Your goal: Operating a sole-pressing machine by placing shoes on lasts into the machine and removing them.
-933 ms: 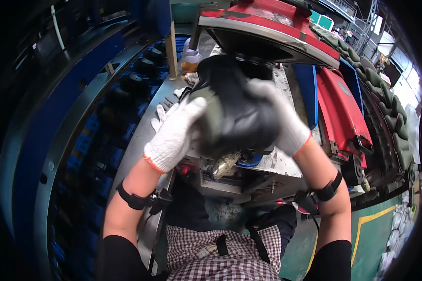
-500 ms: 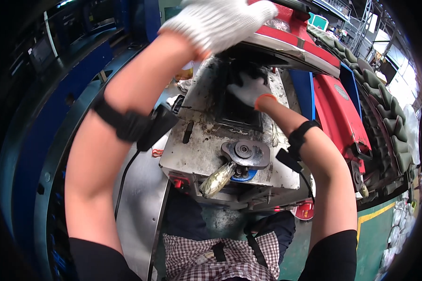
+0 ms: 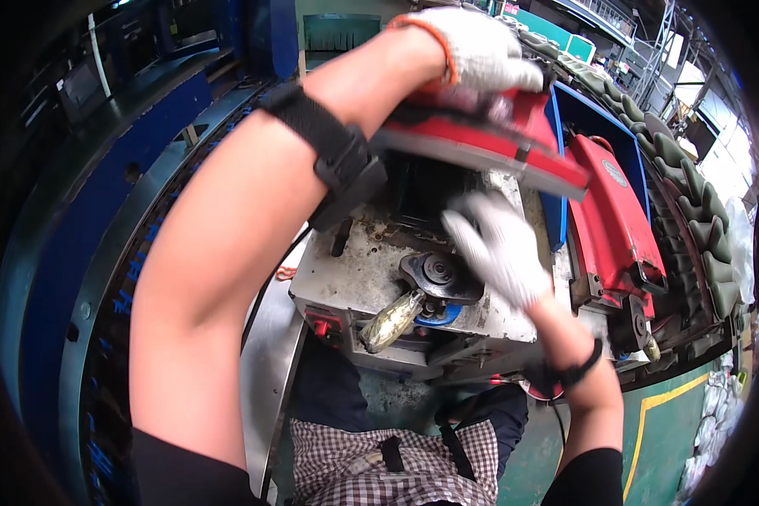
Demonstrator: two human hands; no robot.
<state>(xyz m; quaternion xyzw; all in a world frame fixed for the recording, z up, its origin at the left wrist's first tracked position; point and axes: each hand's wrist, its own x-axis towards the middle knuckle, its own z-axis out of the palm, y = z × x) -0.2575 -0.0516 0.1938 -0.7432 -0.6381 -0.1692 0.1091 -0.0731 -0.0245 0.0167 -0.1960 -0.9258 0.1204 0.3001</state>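
The left hand (image 3: 487, 49), in a white glove, is on top of the red press lid (image 3: 485, 137). Its fingers lie over the lid, but I cannot tell if they grip it. The lid is tilted, right under those fingers. The right hand (image 3: 499, 249), gloved too, is blurry, with its fingers spread and holding nothing. Just left of these fingers is a dark metal plate with a round middle (image 3: 438, 271). Farther left and nearer the person is a wrapped handle (image 3: 392, 322). Well to their right is another red press (image 3: 613, 215).
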